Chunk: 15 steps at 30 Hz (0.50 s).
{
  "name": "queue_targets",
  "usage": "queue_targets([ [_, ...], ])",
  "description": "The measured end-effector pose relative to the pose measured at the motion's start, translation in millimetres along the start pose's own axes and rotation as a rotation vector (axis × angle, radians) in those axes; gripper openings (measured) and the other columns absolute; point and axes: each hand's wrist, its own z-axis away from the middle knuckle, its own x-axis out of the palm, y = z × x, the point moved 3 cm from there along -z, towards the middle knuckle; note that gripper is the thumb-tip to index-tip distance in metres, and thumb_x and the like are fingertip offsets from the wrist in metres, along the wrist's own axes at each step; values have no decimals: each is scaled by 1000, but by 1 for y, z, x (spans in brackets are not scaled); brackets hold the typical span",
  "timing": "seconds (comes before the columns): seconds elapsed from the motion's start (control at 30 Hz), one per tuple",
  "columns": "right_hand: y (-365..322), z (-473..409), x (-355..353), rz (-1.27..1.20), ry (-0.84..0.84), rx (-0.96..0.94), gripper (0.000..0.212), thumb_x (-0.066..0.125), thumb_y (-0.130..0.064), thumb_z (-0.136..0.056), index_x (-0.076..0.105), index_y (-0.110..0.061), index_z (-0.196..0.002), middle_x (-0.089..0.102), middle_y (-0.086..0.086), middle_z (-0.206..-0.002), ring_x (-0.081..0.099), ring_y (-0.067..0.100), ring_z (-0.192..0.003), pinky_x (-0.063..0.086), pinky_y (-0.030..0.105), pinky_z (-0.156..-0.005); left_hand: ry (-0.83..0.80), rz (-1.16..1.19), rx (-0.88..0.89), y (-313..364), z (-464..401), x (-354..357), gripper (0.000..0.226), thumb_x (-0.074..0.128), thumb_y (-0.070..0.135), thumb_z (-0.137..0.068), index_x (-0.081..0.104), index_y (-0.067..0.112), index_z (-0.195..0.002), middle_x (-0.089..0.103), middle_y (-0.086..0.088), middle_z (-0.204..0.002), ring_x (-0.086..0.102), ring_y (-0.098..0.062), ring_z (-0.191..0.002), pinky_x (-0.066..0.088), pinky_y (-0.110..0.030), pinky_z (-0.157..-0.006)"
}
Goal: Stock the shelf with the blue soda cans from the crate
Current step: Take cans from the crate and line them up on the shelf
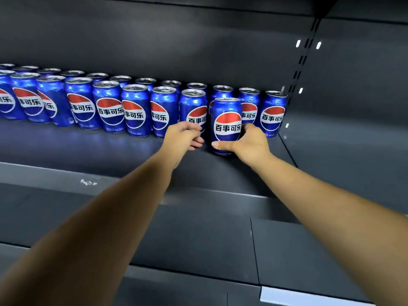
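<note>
From the head camera, the right hand (249, 143) grips a blue soda can (226, 125) low on its body, thumb across the front, the can upright on the dark shelf (88, 149) ahead of the stocked rows. The left hand (184, 136) hangs loosely curled and holds nothing, just beside the can, in front of the front row of cans (110, 107). A back row (145, 81) stands behind, and two cans (272, 113) stand near the side wall (342, 107).
</note>
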Motion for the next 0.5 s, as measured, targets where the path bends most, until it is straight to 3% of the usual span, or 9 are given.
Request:
queue_targets([
  [0.13,-6,-12,5,41,5,0,68,88,-43,-57,59,-13,-111,65,-3,-102,58,14,-92,45,25,-76,-11,21,2,0,3,2,14,50,5,-92,59,11,-102,64,-4,-75,59,-13,-68,45,-19,-66],
  [0.23,-7,-16,9,45,25,30,66,86,-44,-60,58,-11,-110,66,2,-106,58,16,-90,44,26,-72,-34,0,28,0,6,6,15,53,3,-91,54,10,-105,63,-5,-77,57,-10,-68,44,-7,-54],
  [0.33,-9,-17,15,121,45,32,70,85,-47,-61,54,-8,-110,64,6,-111,60,22,-101,49,33,-80,-31,-36,48,0,6,8,3,52,13,-94,54,15,-96,62,-3,-80,55,-9,-71,41,-2,-53],
  [0.5,-10,-15,27,196,53,3,70,81,-45,-67,44,-6,-110,61,12,-114,58,30,-106,47,43,-90,-12,-44,56,-3,2,7,13,47,18,-98,52,22,-85,59,-3,-79,54,-9,-73,43,-7,-59],
])
